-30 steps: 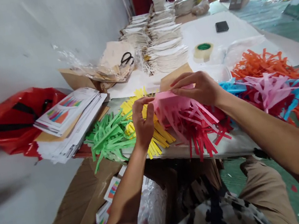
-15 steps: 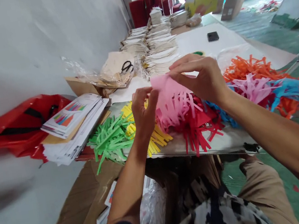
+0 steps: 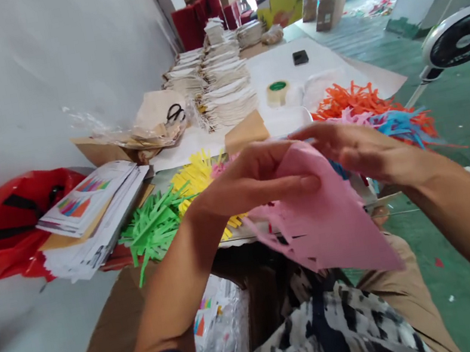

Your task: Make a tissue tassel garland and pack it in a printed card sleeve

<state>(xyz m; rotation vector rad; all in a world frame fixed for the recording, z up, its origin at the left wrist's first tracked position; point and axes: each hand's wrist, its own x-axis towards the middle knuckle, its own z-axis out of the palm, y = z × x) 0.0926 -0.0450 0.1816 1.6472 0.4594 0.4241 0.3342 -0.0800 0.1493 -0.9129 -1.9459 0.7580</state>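
A pink tissue paper tassel sheet (image 3: 333,219) with strips cut along one side hangs in front of the table edge. My left hand (image 3: 249,182) pinches its upper part, thumb in front and fingers behind. Close by the sheet's top edge is my right hand (image 3: 366,147), its fingers stretched out and slightly blurred; whether they touch the paper I cannot tell. Fringed bundles in green (image 3: 147,219) and yellow (image 3: 194,177) lie left of the sheet. To the right are orange (image 3: 353,100) and blue (image 3: 399,126) ones. My hands mostly hide the red fringe.
Beyond my hands lie a brown paper piece (image 3: 248,131), a tape roll (image 3: 278,93) and a phone-like black object (image 3: 300,57). White stacks (image 3: 226,74) line the back. Printed sheets (image 3: 90,204), scissors (image 3: 175,112) and a red bag (image 3: 18,214) are left; a fan (image 3: 463,41) stands right.
The pink sheet has come up off the fringe pile and toward me, now hanging from my left hand. My right hand has loosened from its pinch. The view has swung right.
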